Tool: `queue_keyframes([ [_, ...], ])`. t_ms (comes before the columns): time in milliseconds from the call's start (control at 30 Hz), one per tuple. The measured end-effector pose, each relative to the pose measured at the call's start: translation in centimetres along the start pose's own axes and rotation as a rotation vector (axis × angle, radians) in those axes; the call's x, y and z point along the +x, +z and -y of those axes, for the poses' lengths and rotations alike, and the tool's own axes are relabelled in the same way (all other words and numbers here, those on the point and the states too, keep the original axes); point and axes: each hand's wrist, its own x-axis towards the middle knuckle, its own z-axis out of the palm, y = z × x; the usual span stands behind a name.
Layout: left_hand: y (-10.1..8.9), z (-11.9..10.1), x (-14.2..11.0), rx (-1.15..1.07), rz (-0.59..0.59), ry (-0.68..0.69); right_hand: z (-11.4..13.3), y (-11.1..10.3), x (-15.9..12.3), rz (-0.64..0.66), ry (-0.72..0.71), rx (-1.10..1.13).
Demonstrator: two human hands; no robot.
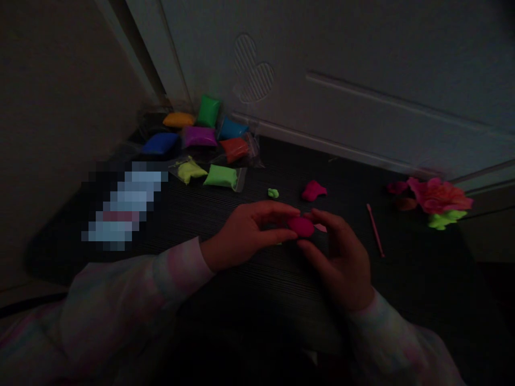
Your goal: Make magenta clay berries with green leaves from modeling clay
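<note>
Above the middle of the dark, wood-grained surface, the left hand is pinching a smooth magenta oval of clay-like material. The right hand is curving half open around its other side; whether it is gripping, I cannot tell. An irregular magenta lump is lying toward the far edge, a slim pink stick toward the right edge.

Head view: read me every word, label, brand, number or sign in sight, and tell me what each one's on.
No readable text anywhere.
Pixelated patch at left: masked, so any print there can't be read.
Light green bag and the other coloured bags: no legible print; the picture is dark.
Magenta piece in the left hand: no lettering visible.
Ribbed heart relief on the panel: a decoration, not a word.
</note>
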Motion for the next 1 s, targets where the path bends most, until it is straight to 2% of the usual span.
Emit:
queue_keyframes([
  [100, 0.0, -0.04, 0.01, -0.042, 0.019, -0.012, 0.25, -0.31, 0.31, 0.031, -0.043, -0.085],
  [233, -0.13, -0.28, 0.21, -0.134, 0.018, -0.152, 0.51, -0.43, 0.59, 0.035, -0.108, -0.167],
  [333, -0.28, -0.17, 0.42, -0.156, 0.012, -0.205, 0.44, -0.29, 0.56, 0.044, -0.146, -0.202],
  [533, -0.32, 0.39, 0.63, -0.302, 0.068, -0.23, 0.07, -0.14, 0.31, -0.057, -0.033, -0.1],
  [733, -0.16, 0.22, 0.66, -0.361, 0.112, -0.27, 0.33, -0.36, 0.51, 0.017, -0.026, -0.054],
  [867, -0.23, 0.36, 0.72, -0.36, 0.093, -0.256, 0.34, -0.22, 0.49, 0.026, -0.01, -0.049],
  [1000, -0.26, 0.33, 0.66, -0.342, 0.086, -0.253, 0.26, 0.02, 0.37, 0.023, -0.056, -0.077],
])
